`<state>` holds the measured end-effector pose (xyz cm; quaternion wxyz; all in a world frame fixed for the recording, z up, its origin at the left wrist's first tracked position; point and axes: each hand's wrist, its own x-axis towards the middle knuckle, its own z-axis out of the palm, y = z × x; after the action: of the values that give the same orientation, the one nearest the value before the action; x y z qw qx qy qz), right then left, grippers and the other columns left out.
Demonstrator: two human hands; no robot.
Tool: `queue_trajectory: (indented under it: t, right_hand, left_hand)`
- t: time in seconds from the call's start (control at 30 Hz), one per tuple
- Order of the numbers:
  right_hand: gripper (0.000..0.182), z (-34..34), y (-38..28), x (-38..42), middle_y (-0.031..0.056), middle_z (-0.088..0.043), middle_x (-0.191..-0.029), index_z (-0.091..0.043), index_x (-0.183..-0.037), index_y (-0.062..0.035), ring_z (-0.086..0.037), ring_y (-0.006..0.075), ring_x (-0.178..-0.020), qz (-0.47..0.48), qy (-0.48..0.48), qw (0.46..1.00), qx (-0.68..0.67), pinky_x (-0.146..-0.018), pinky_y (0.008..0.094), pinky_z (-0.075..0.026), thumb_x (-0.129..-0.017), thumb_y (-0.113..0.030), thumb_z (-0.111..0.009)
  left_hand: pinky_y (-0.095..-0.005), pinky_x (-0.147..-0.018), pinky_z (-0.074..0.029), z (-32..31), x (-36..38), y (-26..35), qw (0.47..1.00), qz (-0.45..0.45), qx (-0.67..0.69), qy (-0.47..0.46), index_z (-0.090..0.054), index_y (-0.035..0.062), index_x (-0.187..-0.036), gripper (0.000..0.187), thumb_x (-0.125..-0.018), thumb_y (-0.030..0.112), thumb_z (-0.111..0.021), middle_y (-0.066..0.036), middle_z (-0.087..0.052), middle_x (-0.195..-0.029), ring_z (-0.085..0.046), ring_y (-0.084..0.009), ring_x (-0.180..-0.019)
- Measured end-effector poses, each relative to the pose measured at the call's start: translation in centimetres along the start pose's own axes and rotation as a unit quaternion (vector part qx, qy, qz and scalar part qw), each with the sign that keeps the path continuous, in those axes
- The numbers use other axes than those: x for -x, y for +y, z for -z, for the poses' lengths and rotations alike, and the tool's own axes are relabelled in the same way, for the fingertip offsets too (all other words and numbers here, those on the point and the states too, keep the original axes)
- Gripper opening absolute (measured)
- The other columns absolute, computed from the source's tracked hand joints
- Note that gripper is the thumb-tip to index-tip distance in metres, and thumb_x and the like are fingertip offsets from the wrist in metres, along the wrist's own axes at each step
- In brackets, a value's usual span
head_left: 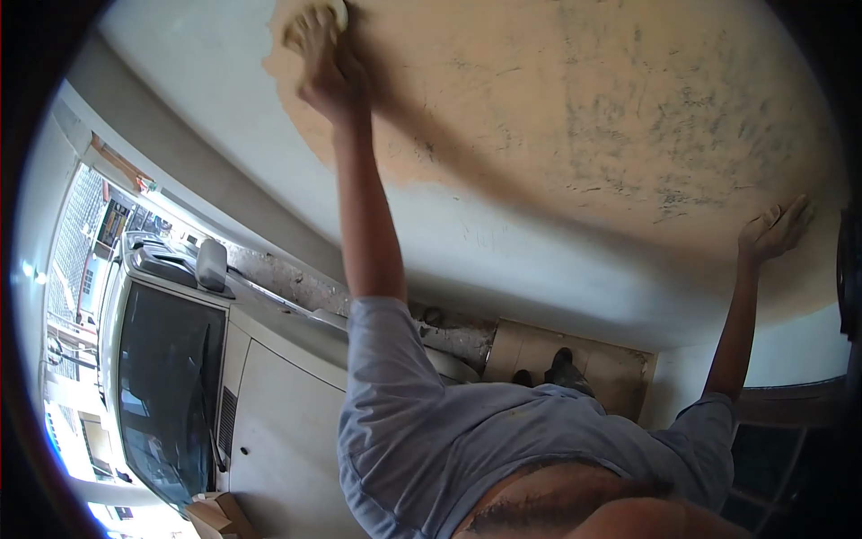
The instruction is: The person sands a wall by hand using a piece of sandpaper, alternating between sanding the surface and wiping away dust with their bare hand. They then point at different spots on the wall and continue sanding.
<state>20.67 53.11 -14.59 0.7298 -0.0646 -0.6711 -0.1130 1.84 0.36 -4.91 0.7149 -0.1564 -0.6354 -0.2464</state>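
Observation:
My left hand (325, 67) reaches high up the wall (503, 108), its fingers curled over a pale, rounded sanding pad (338, 14) pressed against the surface. Most of that pad is hidden under the fingers, so its exact kind is hard to make out. Lower and far to the right, my right hand (779, 229) rests on the wall with its fingers stretched out and nothing visible in it. The wall carries a large beige patch with dark scuffs and scratches, bordered by whitish areas to the left and below.
A light-coloured vehicle (287, 431) with a dark windscreen stands to the left, a cardboard box (220, 516) near it. My shoes (564, 364) are on a tiled floor (620, 364) by the wall's foot. A dark-framed door or window (781, 449) is at the lower right.

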Motion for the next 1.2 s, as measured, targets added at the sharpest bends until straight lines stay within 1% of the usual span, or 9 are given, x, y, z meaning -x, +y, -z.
queue_trajectory:
  t: [0.13, 0.2, 0.33, 0.5, 0.6, 0.83, 0.97, 1.07, 1.2]
  right_hand:
    - [0.057, -0.3, 0.6, 0.4, 0.0292, -0.04, -0.141, -0.046, -0.137, 0.0027, -0.039, 0.0461, -0.131, 0.007, -0.001, 1.0, -0.012, -0.106, 0.0557, -0.031, -0.1, -0.039, -0.033]
    - [0.058, -0.3, 0.3, 0.1, 0.0292, -0.04, -0.141, -0.046, -0.137, 0.0025, -0.039, 0.0463, -0.131, 0.002, -0.007, 1.0, -0.02, -0.106, 0.0557, -0.03, -0.1, -0.039, -0.032]
    - [0.058, 0.2, 0.2, 0.0, 0.0298, -0.041, -0.139, -0.046, -0.137, 0.0024, -0.039, 0.0475, -0.129, -0.001, -0.005, 1.0, -0.005, -0.105, 0.0561, -0.031, -0.1, -0.04, -0.032]
    - [0.056, 0.0, -0.1, -0.1, 0.0301, -0.042, -0.138, -0.047, -0.136, 0.0032, -0.04, 0.048, -0.129, 0.01, 0.007, 1.0, -0.022, -0.105, 0.0561, -0.032, -0.1, -0.037, -0.033]
    - [0.054, 0.1, 0.0, -0.4, 0.0304, -0.043, -0.138, -0.047, -0.135, 0.0042, -0.04, 0.0482, -0.129, 0.02, 0.012, 0.999, -0.026, -0.105, 0.0561, -0.032, -0.1, -0.035, -0.034]
    - [0.056, 0.0, 0.1, 0.1, 0.0321, -0.045, -0.135, -0.049, -0.133, 0.0062, -0.042, 0.0503, -0.126, 0.015, 0.003, 1.0, -0.011, -0.104, 0.0562, -0.034, -0.1, -0.037, -0.035]
    - [0.055, -0.3, 0.2, -0.3, 0.0332, -0.044, -0.135, -0.049, -0.132, 0.0068, -0.042, 0.0504, -0.126, 0.022, 0.008, 0.999, -0.027, -0.103, 0.0563, -0.035, -0.099, -0.036, -0.036]
    - [0.055, 0.0, -0.1, -0.2, 0.0338, -0.044, -0.134, -0.05, -0.131, 0.0065, -0.043, 0.0503, -0.125, 0.024, 0.008, 1.0, -0.012, -0.102, 0.0562, -0.036, -0.098, -0.035, -0.037]
    - [0.054, 0.1, 0.0, 0.0, 0.0328, -0.045, -0.134, -0.051, -0.131, 0.0056, -0.044, 0.0495, -0.125, 0.01, 0.003, 1.0, -0.004, -0.102, 0.056, -0.035, -0.097, -0.034, -0.038]
  left_hand:
    - [-0.0591, -0.108, -0.031, 1.1, 18.1, 3.0, 0.992, -0.003, 0.13, -0.007, -0.067, -0.0045, -0.111, 0.026, -0.096, 0.008, -0.05, -0.022, -0.065, -0.114, -0.059, -0.0364, -0.115]
    - [-0.0566, -0.108, -0.032, 2.9, 26.7, 7.0, 0.989, 0.061, 0.108, -0.083, -0.067, -0.0046, -0.11, 0.026, -0.095, 0.005, -0.047, -0.023, -0.066, -0.113, -0.059, -0.0378, -0.115]
    - [-0.0553, -0.107, -0.035, 0.3, 17.3, 5.1, 0.996, -0.022, 0.081, -0.005, -0.066, -0.0014, -0.113, 0.028, -0.096, 0.004, -0.045, -0.023, -0.064, -0.117, -0.058, -0.0358, -0.116]
    - [-0.0315, -0.094, -0.052, -0.9, -2.7, 1.3, 0.998, -0.06, -0.028, 0.006, -0.065, 0.0001, -0.117, 0.027, -0.093, 0.005, -0.051, -0.017, -0.062, -0.122, -0.06, -0.0245, -0.114]
    - [-0.0388, -0.098, -0.049, -1.4, 1.3, 2.3, 0.995, -0.083, -0.027, 0.054, -0.065, -0.002, -0.115, 0.026, -0.094, 0.005, -0.051, -0.018, -0.063, -0.12, -0.059, -0.032, -0.115]
    - [-0.0578, -0.108, -0.031, 3.3, 28.6, 8.2, 0.99, 0.101, 0.069, -0.072, -0.064, -0.007, -0.113, 0.029, -0.094, 0.007, -0.047, -0.023, -0.063, -0.117, -0.054, -0.0396, -0.12]
    - [-0.0543, -0.109, -0.033, 0.5, 14.4, 3.2, 0.997, -0.036, 0.069, -0.017, -0.064, -0.006, -0.114, 0.03, -0.098, 0.012, -0.047, -0.022, -0.062, -0.121, -0.053, -0.0379, -0.122]
    - [-0.0343, -0.088, -0.053, -1.3, 1.0, 2.1, 0.995, -0.071, -0.008, 0.062, -0.066, -0.0004, -0.115, 0.027, -0.093, 0.013, -0.06, -0.017, -0.067, -0.113, -0.067, -0.0251, -0.103]
    - [-0.0344, -0.089, -0.053, -1.7, 3.7, 2.4, 1.0, -0.012, -0.014, 0.024, -0.066, -0.0005, -0.115, 0.027, -0.092, 0.012, -0.061, -0.016, -0.067, -0.113, -0.066, -0.0242, -0.105]
